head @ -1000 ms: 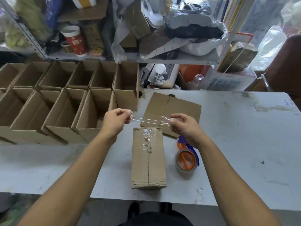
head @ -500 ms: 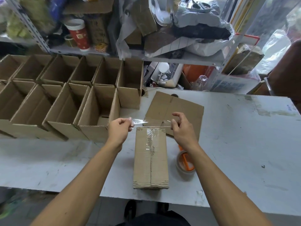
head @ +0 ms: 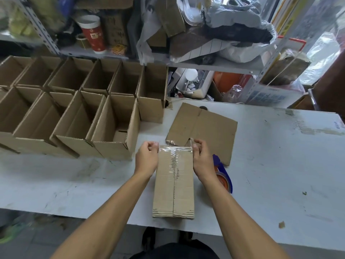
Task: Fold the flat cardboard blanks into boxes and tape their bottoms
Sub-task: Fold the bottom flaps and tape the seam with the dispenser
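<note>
A folded cardboard box (head: 173, 195) lies bottom up at the table's near edge, its centre seam partly covered with clear tape. A strip of clear tape (head: 175, 148) is stretched across the box's far end. My left hand (head: 147, 157) pinches the strip's left end at the box's far left corner. My right hand (head: 202, 159) pinches the right end at the far right corner. A flat cardboard blank (head: 207, 128) lies just behind the box. An orange and blue tape dispenser (head: 223, 177) sits to the right of the box, partly hidden by my right forearm.
Two rows of several open folded boxes (head: 78, 116) fill the left of the white table (head: 280, 165). A cluttered metal shelf (head: 168, 60) stands behind the table. A scrap of cardboard (head: 281, 224) lies near the front right edge.
Both hands have lowered the stretched tape strip from above the box onto its far end and moved closer together. The camera has tilted slightly.
</note>
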